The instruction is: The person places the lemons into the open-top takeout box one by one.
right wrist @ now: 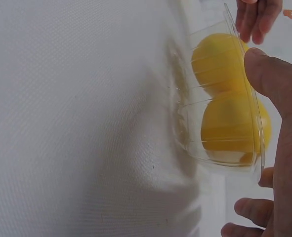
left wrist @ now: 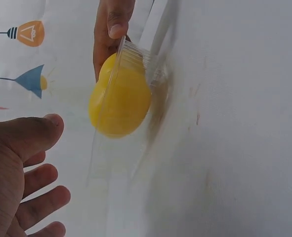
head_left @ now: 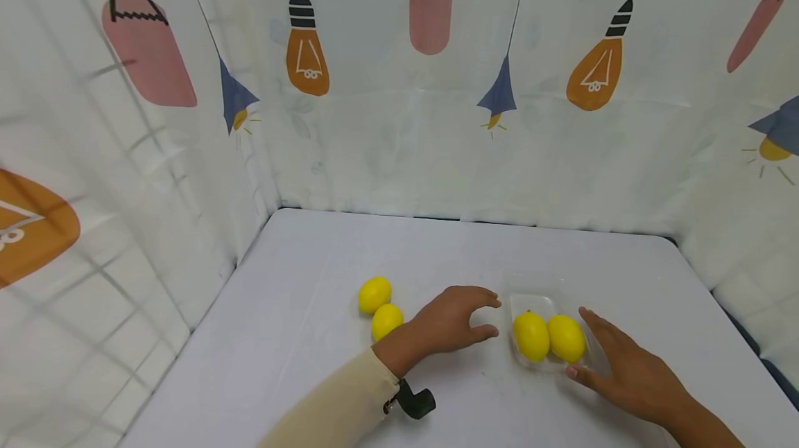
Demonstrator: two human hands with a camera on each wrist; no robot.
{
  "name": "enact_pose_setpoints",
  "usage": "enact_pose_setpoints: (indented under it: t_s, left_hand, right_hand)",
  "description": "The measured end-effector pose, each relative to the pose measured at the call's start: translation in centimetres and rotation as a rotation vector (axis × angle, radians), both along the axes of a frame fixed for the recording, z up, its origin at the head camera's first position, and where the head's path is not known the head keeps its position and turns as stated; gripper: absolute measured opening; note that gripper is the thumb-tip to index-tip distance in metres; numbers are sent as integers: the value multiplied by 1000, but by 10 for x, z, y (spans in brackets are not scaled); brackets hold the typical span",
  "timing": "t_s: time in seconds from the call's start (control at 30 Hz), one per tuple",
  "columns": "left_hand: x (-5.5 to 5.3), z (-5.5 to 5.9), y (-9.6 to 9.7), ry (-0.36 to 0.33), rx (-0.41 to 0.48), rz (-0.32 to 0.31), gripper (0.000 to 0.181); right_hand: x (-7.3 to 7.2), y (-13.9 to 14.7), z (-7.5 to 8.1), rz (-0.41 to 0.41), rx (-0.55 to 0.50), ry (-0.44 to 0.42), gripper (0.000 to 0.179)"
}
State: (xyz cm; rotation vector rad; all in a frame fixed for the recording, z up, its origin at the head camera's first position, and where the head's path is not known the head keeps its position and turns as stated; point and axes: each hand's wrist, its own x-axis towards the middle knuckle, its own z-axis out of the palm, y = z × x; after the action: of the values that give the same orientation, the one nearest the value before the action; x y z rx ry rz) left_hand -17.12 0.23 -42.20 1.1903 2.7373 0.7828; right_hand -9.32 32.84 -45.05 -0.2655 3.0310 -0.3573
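A clear plastic container (head_left: 530, 304) holds two yellow lemons, one lemon (head_left: 531, 336) beside another lemon (head_left: 566, 339). My left hand (head_left: 444, 322) hovers to the container's left, fingers spread and slightly bent, with nothing in it. At the container's right side is my right hand (head_left: 633, 370), thumb and fingers apart. In the right wrist view its thumb (right wrist: 271, 79) lies at the container's rim; whether it touches I cannot tell. Left of my left hand lie two loose lemons, a farther lemon (head_left: 374, 295) and a nearer lemon (head_left: 386, 321) partly covered by the left wrist.
The white table (head_left: 299, 365) carries everything. A fabric wall (head_left: 399, 157) printed with hanging lamps rises behind the table and along both sides. A small black device (head_left: 416, 401) sits at the left wrist, by the cream sleeve.
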Motion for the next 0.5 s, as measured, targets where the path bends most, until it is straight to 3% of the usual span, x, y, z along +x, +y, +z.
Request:
enact_pose_setpoints:
  t_s: [0.5]
  left_hand:
    - [4, 5, -44, -29, 20, 43, 48]
  right_hand:
    - [-1, 1, -2, 21, -5, 28, 110]
